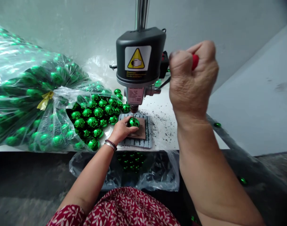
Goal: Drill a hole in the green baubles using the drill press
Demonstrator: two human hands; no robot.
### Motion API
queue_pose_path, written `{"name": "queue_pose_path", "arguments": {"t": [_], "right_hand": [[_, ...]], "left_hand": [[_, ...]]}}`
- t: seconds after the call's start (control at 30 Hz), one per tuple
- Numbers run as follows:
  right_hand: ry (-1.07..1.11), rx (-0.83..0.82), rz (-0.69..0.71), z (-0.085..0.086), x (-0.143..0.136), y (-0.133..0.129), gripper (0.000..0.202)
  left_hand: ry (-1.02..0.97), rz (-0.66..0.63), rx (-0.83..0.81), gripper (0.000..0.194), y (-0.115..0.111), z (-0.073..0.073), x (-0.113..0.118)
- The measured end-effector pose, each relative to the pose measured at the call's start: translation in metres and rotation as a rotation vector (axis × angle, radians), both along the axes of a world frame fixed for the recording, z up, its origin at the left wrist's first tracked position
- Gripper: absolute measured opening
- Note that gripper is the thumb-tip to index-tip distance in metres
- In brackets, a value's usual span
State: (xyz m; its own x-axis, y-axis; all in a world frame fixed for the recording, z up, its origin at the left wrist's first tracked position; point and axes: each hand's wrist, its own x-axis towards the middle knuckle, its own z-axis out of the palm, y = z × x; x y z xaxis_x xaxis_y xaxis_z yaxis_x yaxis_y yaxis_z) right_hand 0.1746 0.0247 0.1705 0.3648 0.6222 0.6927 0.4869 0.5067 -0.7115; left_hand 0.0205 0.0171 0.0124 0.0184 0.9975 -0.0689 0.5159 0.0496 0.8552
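Under the bit of a small drill press [140, 56], my left hand [123, 128] grips a shiny green ball [133, 122] between thumb and fingers. The ball rests on a brown pad [141, 133] lying on the grooved grey base plate [148, 143]. The thin bit reaches down to the top of the ball; whether it has gone in, I cannot tell. Up at the right of the machine, my right hand [192, 78] is wrapped round the red knob [195, 62] of the feed lever.
Loose green balls [93, 122] spill from a clear plastic bag [21, 94] tied with yellow ribbon [46, 99] at the left. Dark shavings [163, 125] litter the white table [169, 141]. Below the front edge, a plastic-lined container [157, 185] holds more green balls.
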Motion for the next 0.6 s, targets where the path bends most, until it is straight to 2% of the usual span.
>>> {"name": "queue_pose_path", "arguments": {"t": [0.2,0.37,0.6], "right_hand": [[-0.078,0.094,-0.087,-0.02,-0.001,-0.013,0.022],[-0.092,0.1,-0.146,-0.036,-0.003,-0.023,0.014],[-0.068,0.103,-0.2,-0.047,-0.005,-0.028,0.013]], "left_hand": [[0.035,-0.009,0.045,0.065,0.002,-0.007,-0.001],[0.025,-0.029,0.07,0.066,0.003,-0.015,-0.002],[-0.021,-0.027,0.075,0.067,0.002,-0.019,-0.003]]}}
